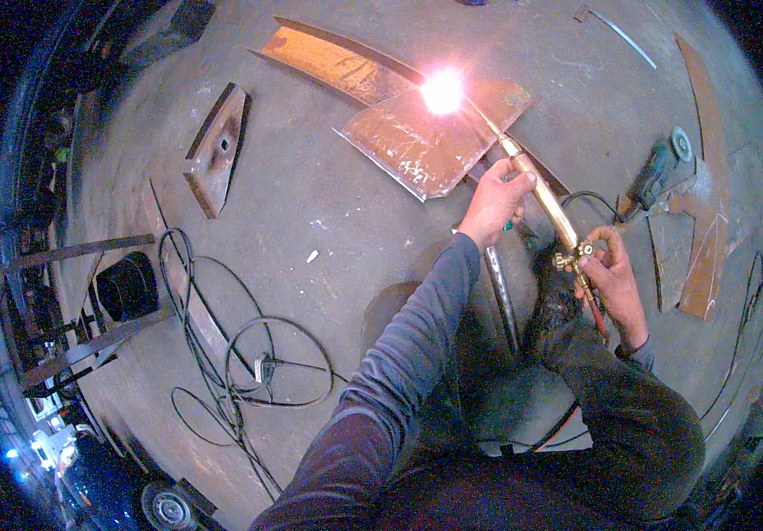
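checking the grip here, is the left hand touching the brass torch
Touching. The head view shows the left hand gripping the brass torch, thumb against its side.

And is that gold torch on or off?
On: the torch has a dazzling white glow at its tip, by the rusty plate.

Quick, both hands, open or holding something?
Left hand: closed, holding the brass torch along its barrel.
Right hand: closed, holding it at the valve knobs.

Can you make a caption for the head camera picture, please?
Left hand and right hand on a brass-coloured torch, bright glare hiding part of a rusty plate.
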`<state>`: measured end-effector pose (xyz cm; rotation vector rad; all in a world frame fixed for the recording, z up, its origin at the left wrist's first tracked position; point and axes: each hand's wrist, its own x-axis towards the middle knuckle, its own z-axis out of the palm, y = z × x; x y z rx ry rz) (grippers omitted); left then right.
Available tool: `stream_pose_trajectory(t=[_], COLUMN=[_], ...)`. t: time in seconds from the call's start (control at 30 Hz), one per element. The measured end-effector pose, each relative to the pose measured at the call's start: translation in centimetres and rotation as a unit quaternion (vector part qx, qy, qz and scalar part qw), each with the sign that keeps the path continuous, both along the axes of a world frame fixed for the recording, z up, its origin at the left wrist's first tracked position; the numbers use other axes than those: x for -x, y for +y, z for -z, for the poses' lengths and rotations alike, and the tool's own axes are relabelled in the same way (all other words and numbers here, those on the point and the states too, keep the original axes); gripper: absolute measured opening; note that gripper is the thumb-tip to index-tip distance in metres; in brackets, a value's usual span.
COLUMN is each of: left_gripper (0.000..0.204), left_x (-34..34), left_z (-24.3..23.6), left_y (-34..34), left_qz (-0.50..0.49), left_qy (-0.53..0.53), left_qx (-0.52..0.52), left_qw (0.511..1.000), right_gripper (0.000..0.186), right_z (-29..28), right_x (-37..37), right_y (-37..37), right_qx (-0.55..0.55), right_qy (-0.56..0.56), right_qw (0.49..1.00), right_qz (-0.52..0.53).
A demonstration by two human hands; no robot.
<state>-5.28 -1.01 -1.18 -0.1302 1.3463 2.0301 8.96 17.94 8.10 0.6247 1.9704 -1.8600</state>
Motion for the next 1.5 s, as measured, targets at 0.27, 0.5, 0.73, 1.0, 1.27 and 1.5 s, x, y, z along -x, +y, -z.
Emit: stream_pose_trajectory(t=[0.27, 0.5, 0.73, 1.0, 1.27, 1.5], left_gripper=[0.026, 0.024, 0.023, 0.024, 0.024, 0.023], left_x=[-0.2, -0.4, -0.3, -0.4, -0.4, -0.4], left_z=[0.0, 0.4, 0.1, 0.2, 0.4, 0.3], left_y=[0.2, 0.1, 0.1, 0.2, 0.5, 0.3], left_qz=[0.012, 0.014, 0.02, 0.023, 0.028, 0.007], left_qy=[0.004, 0.001, -0.01, -0.007, -0.009, -0.004], left_qx=[0.008, -0.008, -0.012, -0.014, -0.012, -0.014], left_qw=[1.0, 1.0, 1.0, 1.0, 1.0, 1.0], right_gripper=[0.031, 0.024, 0.026, 0.025, 0.027, 0.028], right_z=[0.1, 0.0, 0.0, -0.2, -0.4, -0.2], right_x=[-0.5, -0.7, -0.9, -1.2, -1.3, -0.9], right_y=[0.3, 0.2, 0.3, 0.1, 0.2, 0.2], right_qx=[-0.003, -0.008, -0.015, -0.006, -0.009, -0.024], right_qy=[0.004, -0.011, -0.011, -0.015, -0.015, -0.02], right_qw=[1.0, 1.0, 1.0, 1.0, 1.0, 1.0], right_qz=[-0.002, 0.01, 0.005, 0.016, 0.019, -0.003])
